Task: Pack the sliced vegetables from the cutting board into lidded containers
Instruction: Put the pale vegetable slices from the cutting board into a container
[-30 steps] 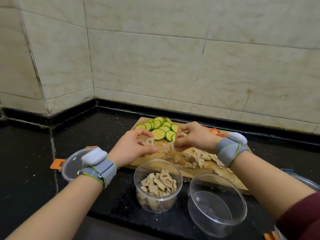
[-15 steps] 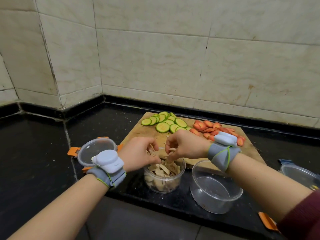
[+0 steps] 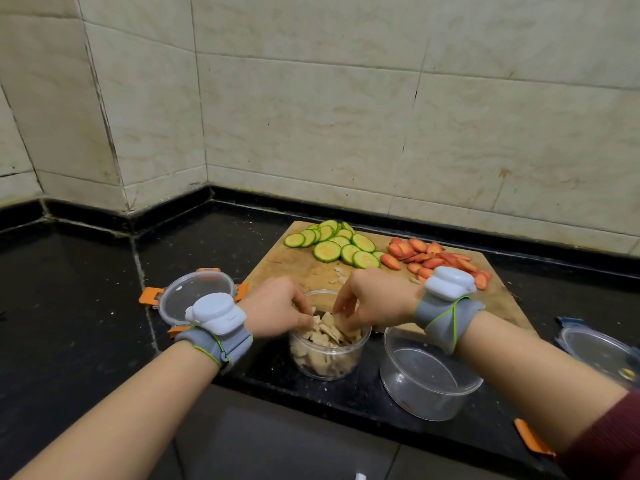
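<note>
Container (image 3: 325,355) stands just off the cutting board's (image 3: 287,265) near edge, so each carry is short. Left hand (image 3: 277,308) and right hand (image 3: 372,299) point curled, bunched fingers down into its heaped lotus slices (image 3: 325,330); pinching or already released, cannot tell. One second earlier both were gathering slices on the board, where only scraps lie now.

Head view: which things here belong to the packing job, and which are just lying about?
Job: cutting board, green slices, carrot slices, pale slices, the container they fill, empty container, orange-clipped lid, blue-edged lid, left hand, right hand.
Lying about: left wrist tracker, right wrist tracker, white scrap at the bottom edge.
</note>
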